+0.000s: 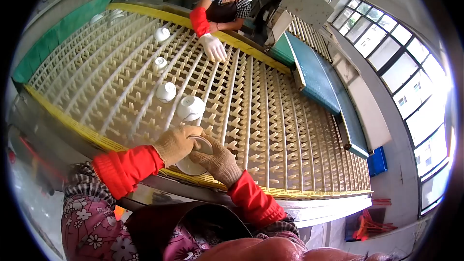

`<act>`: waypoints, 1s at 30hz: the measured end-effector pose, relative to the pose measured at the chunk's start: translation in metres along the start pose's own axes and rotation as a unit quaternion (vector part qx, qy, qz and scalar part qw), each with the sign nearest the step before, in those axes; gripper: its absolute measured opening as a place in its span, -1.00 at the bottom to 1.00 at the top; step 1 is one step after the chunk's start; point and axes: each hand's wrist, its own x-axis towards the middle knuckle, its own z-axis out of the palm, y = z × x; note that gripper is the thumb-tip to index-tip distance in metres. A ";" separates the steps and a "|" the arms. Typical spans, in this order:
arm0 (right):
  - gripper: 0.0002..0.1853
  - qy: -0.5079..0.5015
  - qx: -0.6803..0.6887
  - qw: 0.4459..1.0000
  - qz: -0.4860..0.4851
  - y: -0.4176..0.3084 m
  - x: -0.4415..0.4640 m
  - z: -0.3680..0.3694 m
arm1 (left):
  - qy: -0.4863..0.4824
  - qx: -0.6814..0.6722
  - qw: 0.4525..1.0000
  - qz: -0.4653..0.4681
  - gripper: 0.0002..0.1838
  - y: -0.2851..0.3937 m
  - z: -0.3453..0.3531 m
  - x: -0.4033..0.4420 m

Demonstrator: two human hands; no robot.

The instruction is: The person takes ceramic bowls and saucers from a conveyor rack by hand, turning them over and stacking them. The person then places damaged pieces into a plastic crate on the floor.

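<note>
My left hand (177, 145) and my right hand (217, 160), both in tan knit gloves, are closed around a white cup (205, 146) at the near edge of the rack. Its rim shows between the gloves, while the fingers hide much of its body. Just below the hands is a rounded white piece (190, 166); whether it is part of the same cup cannot be made out. Beyond my hands a larger white cup (191, 108) rests upside down on the pegs, with a smaller white cup (166, 92) behind it.
Rows of pegs and rods fill the wide rack (263, 130), bordered by a yellow edge (290, 194). More white cups (162, 34) stand farther back. Across the rack, a co-worker's white-gloved hand (213, 47) reaches over the pegs. A teal conveyor belt (319, 82) lies at the right.
</note>
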 end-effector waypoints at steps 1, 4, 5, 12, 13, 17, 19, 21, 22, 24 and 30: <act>-0.24 0.010 0.003 1.000 0.016 0.005 0.005 0.002 | -0.016 0.018 1.000 -0.006 -0.65 0.006 -0.003 0.000; -0.35 0.028 0.030 0.998 0.040 0.040 0.021 -0.001 | 0.017 0.034 0.997 0.060 -0.67 -0.003 0.014 -0.001; -0.38 0.026 0.051 0.998 0.028 0.050 0.022 -0.003 | -0.001 0.015 0.996 0.085 -0.70 -0.006 0.016 0.002; -0.51 -0.014 0.095 0.991 -0.095 0.057 0.016 -0.020 | -0.103 0.031 0.994 0.008 -0.25 -0.004 0.025 0.011; -0.53 -0.017 0.110 0.988 -0.111 0.058 0.016 -0.019 | -0.119 0.030 0.992 -0.010 -0.26 0.002 0.023 0.011; -0.60 0.040 0.008 0.981 -0.188 0.077 0.014 -0.022 | -0.124 0.057 0.991 0.003 -0.34 -0.004 0.031 0.018; -0.67 0.028 0.083 0.994 -0.068 0.066 0.010 -0.022 | -0.091 0.084 0.992 0.021 -0.38 -0.004 0.037 0.014; -0.66 -0.013 0.099 0.994 -0.051 0.062 0.010 -0.026 | -0.121 0.091 0.988 0.013 -0.40 0.002 0.032 0.015; -0.62 -0.035 0.105 0.992 -0.067 0.066 0.012 -0.029 | -0.136 0.102 0.986 0.004 -0.40 0.005 0.031 0.016; -0.59 -0.032 0.057 0.995 -0.074 0.069 0.013 -0.031 | -0.104 0.098 0.990 0.007 -0.41 -0.007 0.037 0.017; -0.42 -0.089 0.101 0.990 -0.047 0.056 0.004 -0.038 | -0.085 0.030 0.994 0.054 -0.50 -0.022 0.046 0.012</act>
